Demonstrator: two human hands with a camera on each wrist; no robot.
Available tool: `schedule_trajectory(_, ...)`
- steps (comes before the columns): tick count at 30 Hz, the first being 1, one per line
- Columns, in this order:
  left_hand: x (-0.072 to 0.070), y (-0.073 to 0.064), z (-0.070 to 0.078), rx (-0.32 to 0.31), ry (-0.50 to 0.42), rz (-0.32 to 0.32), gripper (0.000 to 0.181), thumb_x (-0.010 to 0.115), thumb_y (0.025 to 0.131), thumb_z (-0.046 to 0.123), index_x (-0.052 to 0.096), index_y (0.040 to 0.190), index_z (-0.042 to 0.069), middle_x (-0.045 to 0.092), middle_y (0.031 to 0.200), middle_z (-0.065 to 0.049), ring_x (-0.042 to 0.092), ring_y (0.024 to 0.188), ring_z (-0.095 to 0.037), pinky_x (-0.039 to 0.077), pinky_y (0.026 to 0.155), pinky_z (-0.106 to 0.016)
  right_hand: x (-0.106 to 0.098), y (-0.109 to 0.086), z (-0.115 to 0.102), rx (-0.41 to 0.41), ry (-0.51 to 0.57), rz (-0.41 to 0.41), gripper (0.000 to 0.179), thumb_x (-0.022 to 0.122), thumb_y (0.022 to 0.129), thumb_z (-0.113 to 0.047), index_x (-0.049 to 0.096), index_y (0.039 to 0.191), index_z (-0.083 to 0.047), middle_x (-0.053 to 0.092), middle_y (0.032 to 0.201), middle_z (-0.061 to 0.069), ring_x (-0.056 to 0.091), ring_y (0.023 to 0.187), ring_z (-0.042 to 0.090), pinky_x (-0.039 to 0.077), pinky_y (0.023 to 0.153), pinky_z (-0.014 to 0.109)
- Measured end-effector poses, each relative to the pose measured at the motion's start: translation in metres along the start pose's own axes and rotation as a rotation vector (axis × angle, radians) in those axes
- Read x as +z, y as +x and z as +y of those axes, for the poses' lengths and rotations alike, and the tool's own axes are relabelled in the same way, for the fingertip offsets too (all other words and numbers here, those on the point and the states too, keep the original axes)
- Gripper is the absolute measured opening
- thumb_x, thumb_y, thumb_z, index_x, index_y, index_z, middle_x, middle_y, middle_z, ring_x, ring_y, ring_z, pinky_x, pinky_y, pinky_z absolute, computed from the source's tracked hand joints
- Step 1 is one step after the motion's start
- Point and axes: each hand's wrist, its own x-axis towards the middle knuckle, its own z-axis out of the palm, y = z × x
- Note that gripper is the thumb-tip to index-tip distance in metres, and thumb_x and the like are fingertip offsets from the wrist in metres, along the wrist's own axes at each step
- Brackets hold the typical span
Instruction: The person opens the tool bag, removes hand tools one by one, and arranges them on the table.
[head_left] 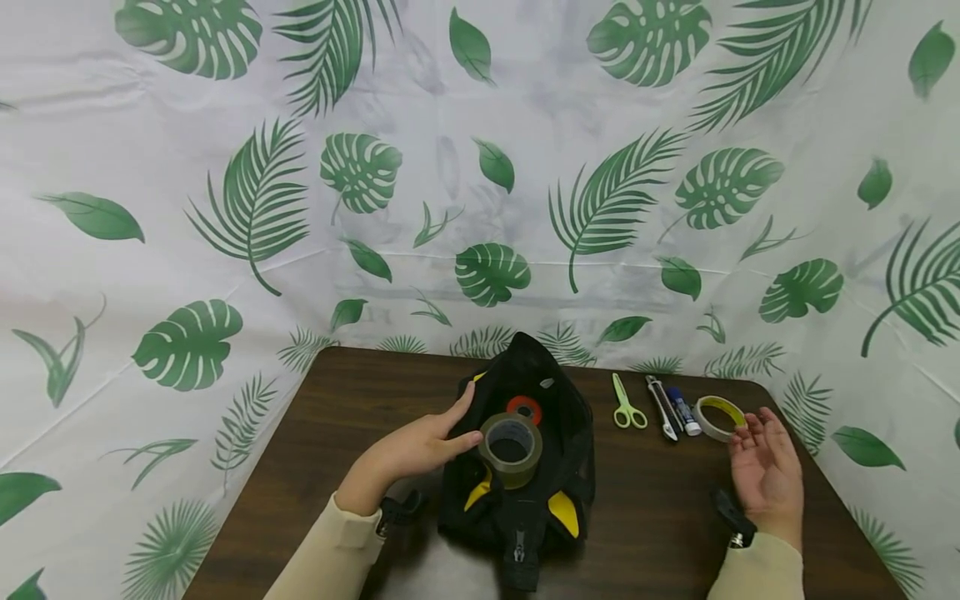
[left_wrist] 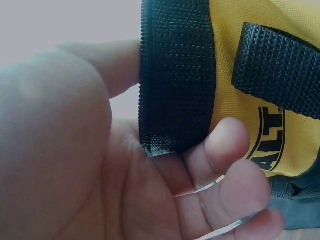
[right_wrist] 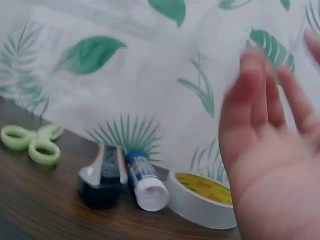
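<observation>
A black and yellow tool bag [head_left: 566, 467] stands with its mouth gaping, its zip pull hanging at the front. My left hand [head_left: 412, 450] holds its left rim; in the left wrist view the thumb goes behind the black zip edge [left_wrist: 175, 75] and the fingers lie against the yellow outside. In the bag's mouth sit a brown packing tape roll [head_left: 531, 467] and a red ring-shaped item [head_left: 525, 408], partly hidden. My right hand [head_left: 768, 471] hovers palm up, fingers loosely bent and holding nothing, beside a white tape roll [head_left: 708, 423] with a yellow core.
Left of the white tape roll lie a blue and white glue stick [head_left: 684, 412], a utility knife [head_left: 662, 407] and light green scissors [head_left: 627, 406]. The dark wooden table [head_left: 337, 400] meets a leaf-printed cloth [head_left: 420, 275] at its back and sides.
</observation>
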Motion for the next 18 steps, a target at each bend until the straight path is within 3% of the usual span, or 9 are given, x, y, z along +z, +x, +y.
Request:
schedule_trajectory(2,0.000,0.000,0.000,0.000,-0.002,-0.003,0.087,0.052,0.111,0.063,-0.004,0.174,0.042,0.027,0.180,-0.009,0.041,0.161,-0.036,0.033,0.130,-0.062,-0.001,-0.001,0.003,0.030,0.130,-0.129,0.041,0.032,0.118,-0.010,0.052,0.153,-0.001,0.064,0.129,0.024,0.064,0.108,0.038,0.060,0.094,0.046)
schedule_trajectory(5,0.001,0.000,-0.001,0.002,0.000,-0.007,0.087,0.052,0.111,0.063,-0.004,0.175,0.042,0.027,0.180,-0.010,0.041,0.161,-0.036,0.033,0.130,-0.062,-0.006,-0.001,0.010,0.103,0.244,-0.261,0.048,0.025,0.117,-0.018,0.046,0.158,-0.004,0.059,0.135,0.025,0.060,0.115,0.041,0.057,0.100,0.050)
schedule_trajectory(12,0.001,-0.001,0.000,0.008,0.006,-0.005,0.086,0.051,0.111,0.063,-0.004,0.174,0.043,0.028,0.180,-0.010,0.044,0.160,-0.036,0.034,0.130,-0.061,-0.002,0.003,0.037,0.225,0.382,-0.461,0.056,0.018,0.115,-0.027,0.031,0.168,-0.013,0.049,0.145,0.027,0.054,0.126,0.046,0.049,0.112,0.057)
schedule_trajectory(15,0.001,-0.002,-0.001,0.010,0.004,-0.015,0.086,0.051,0.111,0.062,-0.005,0.174,0.044,0.043,0.172,-0.015,0.057,0.149,-0.034,0.037,0.128,-0.061,0.007,0.002,0.053,0.258,0.448,-0.538,0.055,0.021,0.116,-0.026,0.029,0.168,-0.013,0.047,0.148,0.027,0.053,0.128,0.046,0.045,0.113,0.058)
schedule_trajectory(18,0.001,-0.003,-0.001,0.011,0.003,-0.021,0.086,0.052,0.112,0.061,-0.006,0.174,0.044,0.048,0.169,-0.017,0.062,0.144,-0.033,0.038,0.128,-0.061,0.018,-0.001,0.070,0.300,0.474,-0.575,0.053,0.022,0.116,-0.027,0.031,0.167,-0.012,0.047,0.149,0.027,0.053,0.129,0.045,0.044,0.114,0.056)
